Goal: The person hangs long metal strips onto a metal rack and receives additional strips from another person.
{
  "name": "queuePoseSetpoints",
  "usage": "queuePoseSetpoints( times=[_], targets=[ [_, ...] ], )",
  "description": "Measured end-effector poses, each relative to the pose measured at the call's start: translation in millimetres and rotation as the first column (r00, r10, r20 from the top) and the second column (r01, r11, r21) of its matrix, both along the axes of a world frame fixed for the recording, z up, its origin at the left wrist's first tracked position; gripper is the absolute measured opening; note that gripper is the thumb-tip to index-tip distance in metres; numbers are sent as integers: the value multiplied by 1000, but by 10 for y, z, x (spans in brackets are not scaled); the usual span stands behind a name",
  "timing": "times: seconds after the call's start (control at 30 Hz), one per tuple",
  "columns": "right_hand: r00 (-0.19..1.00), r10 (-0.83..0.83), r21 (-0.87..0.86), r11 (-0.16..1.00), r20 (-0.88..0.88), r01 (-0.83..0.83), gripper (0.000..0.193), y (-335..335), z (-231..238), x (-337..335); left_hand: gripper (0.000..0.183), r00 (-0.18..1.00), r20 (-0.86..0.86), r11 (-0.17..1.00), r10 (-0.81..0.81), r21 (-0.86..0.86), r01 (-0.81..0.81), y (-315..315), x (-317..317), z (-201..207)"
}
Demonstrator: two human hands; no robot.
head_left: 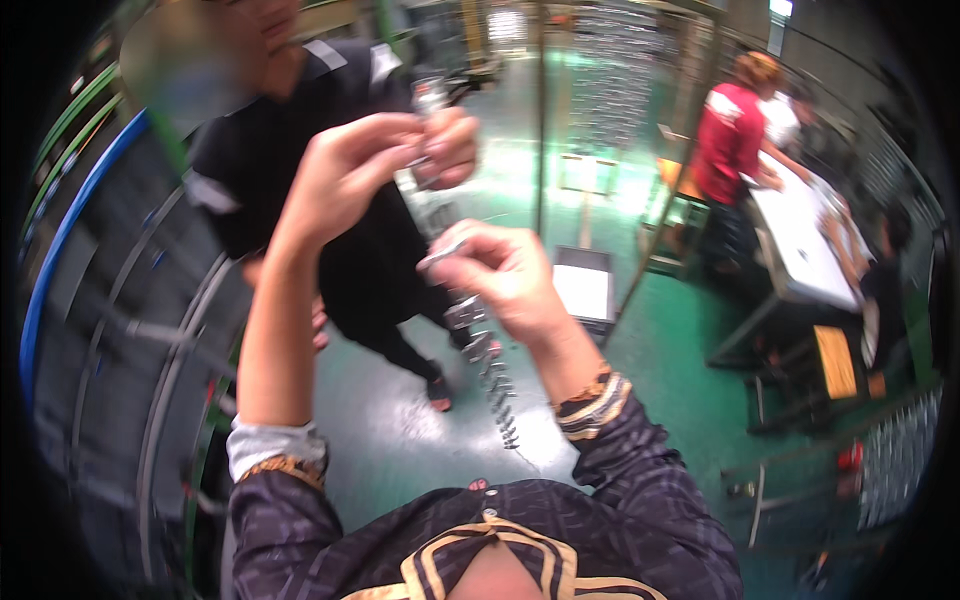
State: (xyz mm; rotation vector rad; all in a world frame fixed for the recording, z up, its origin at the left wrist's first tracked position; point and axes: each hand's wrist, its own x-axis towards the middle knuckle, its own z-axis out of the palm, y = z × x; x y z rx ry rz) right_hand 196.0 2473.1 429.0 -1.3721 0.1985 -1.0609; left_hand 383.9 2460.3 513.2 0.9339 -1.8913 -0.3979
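A strand of small silvery metal pieces [492,375] hangs in front of me and reaches down toward the floor. My left hand [345,175] is raised beside its upper part, thumb and fingers pinched together. Blur hides what, if anything, those fingertips hold. Lower down, my right hand [510,280] pinches a small silvery metal piece [446,254] between thumb and forefinger, close against the strand. A co-worker's hand [452,148] is closed at the strand's upper part, almost touching my left fingertips.
A person in dark clothes [340,230] stands facing me, just beyond my left arm. Grey panels [100,300] with a blue rim line the left. Behind, many metal parts [610,80] hang from a frame. At right, people work around a white table [800,235] near a wooden stool [834,362].
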Motion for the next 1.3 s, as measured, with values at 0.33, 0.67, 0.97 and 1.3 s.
queuePoseSetpoints(
  times=[0.33, 0.67, 0.97, 1.3],
  targets=[
    [941, -333, -165, 926, 65, 339, 15, 139, -177, -835, 3, 985, 94, 988, -144, -38, 148, -142, -402, 89],
    [635, -754, -131, 621, 169, 773, 5, 998, -353, -1379, 8, 774, -23, 775, -632, -28, 632, -61, -922, 148],
    [221, -966, -67, 214, 135, 975, 10, 2485, -552, -1830, 12, 448, -34, 447, -893, 34, 894, 594, -1853, 92],
    [-127, -979, -134, -149, 157, 980, 8, 4741, -561, -2939, 13, 151, -222, 150, -963, 24, 988, 2018, -3556, -129]
  ],
)
